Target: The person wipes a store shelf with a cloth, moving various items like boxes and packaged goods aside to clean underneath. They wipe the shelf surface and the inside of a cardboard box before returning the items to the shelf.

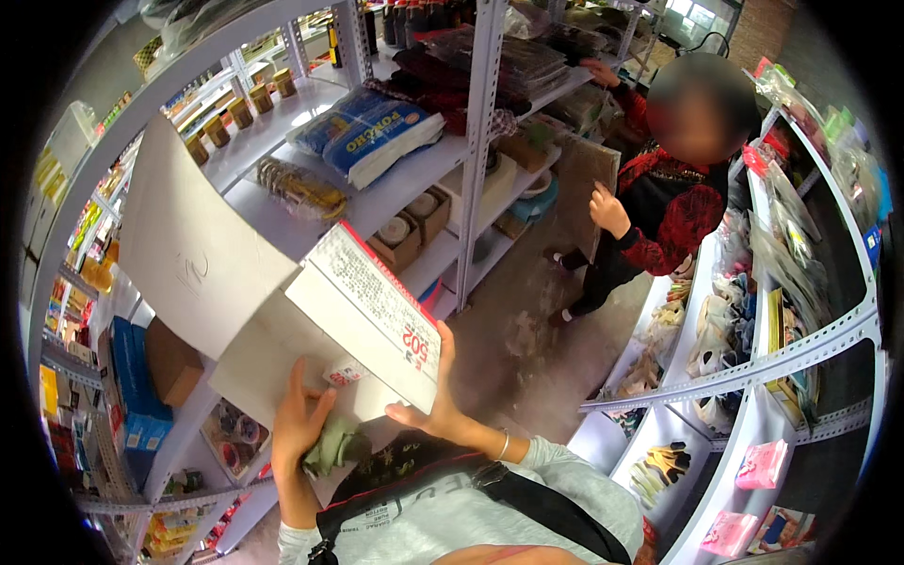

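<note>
In my right hand (431, 395) is a white cardboard box (367, 311) with a red edge and printed text, tilted and gripped at its lower right end. Behind and below it stands a larger open carton (261, 346), its pale flap (191, 247) raised and bearing a handwritten mark. My left hand (304, 417) is at the carton's near side, thumb and fingers spread around a small white-and-red box (346, 372); whether it grips that box cannot be told. A green cloth item (335, 445) lies beside my left wrist.
A metal shelf (431, 162) ahead holds bagged ponchos (367, 131), jars (240, 113) and bundled goods. Another person (664, 191) stands in the aisle, holding a flat brown board (586, 191) and reaching to a shelf. More racks (678, 385) with bagged goods and gloves line the right side.
</note>
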Action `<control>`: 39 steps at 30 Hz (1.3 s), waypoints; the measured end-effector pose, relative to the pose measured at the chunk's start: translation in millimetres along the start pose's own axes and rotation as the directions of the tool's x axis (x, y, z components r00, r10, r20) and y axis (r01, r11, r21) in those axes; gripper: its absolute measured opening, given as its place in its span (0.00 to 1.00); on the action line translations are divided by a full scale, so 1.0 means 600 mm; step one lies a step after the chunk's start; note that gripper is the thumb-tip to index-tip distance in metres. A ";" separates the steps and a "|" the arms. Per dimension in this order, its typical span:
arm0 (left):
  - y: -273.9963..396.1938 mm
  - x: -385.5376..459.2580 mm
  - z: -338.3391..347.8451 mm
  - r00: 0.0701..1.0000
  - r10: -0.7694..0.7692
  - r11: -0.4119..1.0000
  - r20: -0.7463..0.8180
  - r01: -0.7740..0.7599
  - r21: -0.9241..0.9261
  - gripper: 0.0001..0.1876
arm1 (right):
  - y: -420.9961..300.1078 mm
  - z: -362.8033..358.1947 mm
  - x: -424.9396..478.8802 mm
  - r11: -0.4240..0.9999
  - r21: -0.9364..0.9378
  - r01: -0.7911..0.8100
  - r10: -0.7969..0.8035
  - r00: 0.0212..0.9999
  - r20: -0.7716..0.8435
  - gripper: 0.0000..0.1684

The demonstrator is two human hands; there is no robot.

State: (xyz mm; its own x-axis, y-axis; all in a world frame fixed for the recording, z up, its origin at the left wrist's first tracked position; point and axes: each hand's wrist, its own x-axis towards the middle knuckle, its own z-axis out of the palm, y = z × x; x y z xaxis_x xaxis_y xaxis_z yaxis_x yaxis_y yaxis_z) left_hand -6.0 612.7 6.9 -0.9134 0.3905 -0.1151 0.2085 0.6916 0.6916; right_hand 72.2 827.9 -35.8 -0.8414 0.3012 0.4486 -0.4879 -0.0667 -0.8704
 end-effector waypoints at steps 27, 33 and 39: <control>-0.250 -0.247 0.145 0.802 0.105 0.993 0.588 -0.119 -0.015 0.26 | -0.018 0.123 -0.394 0.848 0.043 -0.527 0.506 0.786 -0.355 0.63; -0.241 -0.238 0.079 0.938 0.132 0.963 0.321 -0.044 -0.267 0.28 | -0.022 0.108 -0.388 0.761 0.163 -0.628 0.608 0.604 -0.515 0.56; -0.220 -0.167 -0.117 0.997 0.048 0.902 -0.059 -0.069 -0.426 0.30 | -0.035 0.050 -0.377 0.761 0.277 -0.586 0.614 0.517 -0.596 0.55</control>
State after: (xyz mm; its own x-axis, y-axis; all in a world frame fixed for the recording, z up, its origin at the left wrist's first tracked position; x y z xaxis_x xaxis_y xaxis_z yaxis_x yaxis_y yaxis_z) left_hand 33.3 439.8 -23.2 -0.9212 0.3870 -0.0395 0.1020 0.3383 0.9355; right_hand 265.4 732.7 -113.0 -0.5961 0.6818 -0.4241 0.0576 -0.4905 -0.8696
